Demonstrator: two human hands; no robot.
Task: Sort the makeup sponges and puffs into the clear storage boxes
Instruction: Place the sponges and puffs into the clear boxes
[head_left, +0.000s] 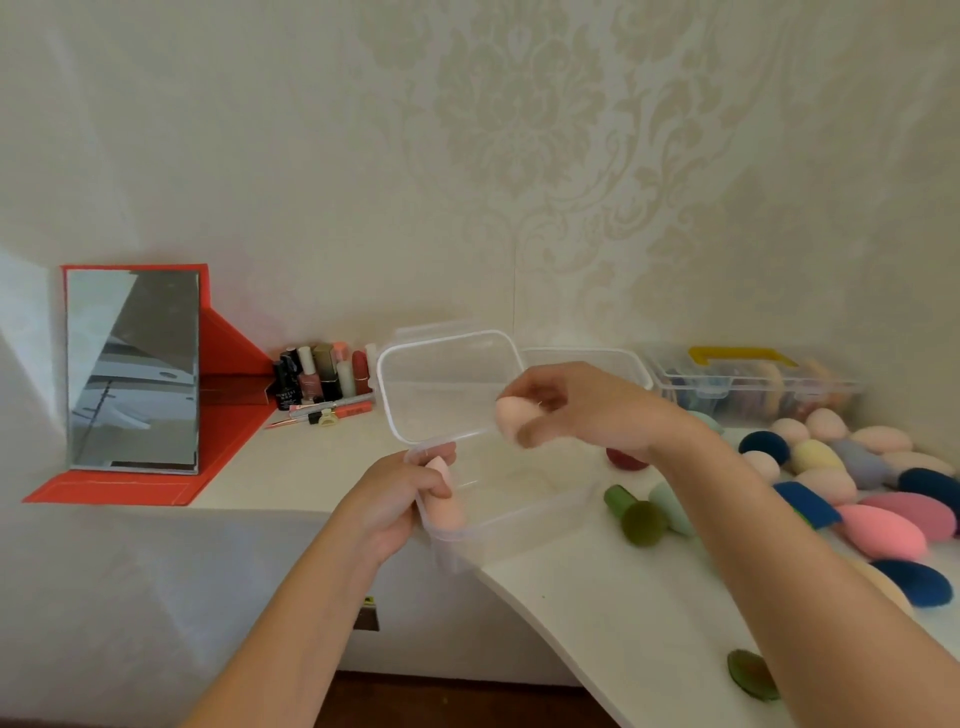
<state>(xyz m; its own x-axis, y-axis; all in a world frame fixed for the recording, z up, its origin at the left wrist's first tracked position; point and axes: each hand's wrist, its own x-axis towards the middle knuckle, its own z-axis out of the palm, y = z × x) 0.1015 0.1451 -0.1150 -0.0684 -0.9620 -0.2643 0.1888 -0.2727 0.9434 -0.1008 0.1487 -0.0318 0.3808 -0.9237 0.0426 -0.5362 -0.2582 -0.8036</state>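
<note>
Clear box: open, lid raised at 12 o'clock;
Pink sponge: in box, 9 o'clock corner;
Peach sponge: pinched above box

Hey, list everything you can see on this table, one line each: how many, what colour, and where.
open clear box: one, clear, table middle, lid raised
second clear box: one, clear, behind the first
organiser case: one, clear with yellow handle, back right
loose sponges and puffs: many, pink, peach, navy, yellow, grey, right side
mushroom puff: one, olive green, right of open box
mirror: one, red stand, far left
cosmetic bottles: several, mixed, beside the mirror
table: one, white, under everything
left-hand sponge: one, pale pink, at the box's left corner
right-hand sponge: one, pale pink, over the open box
left hand: holds its sponge at the box corner
right hand: pinches its sponge
</note>
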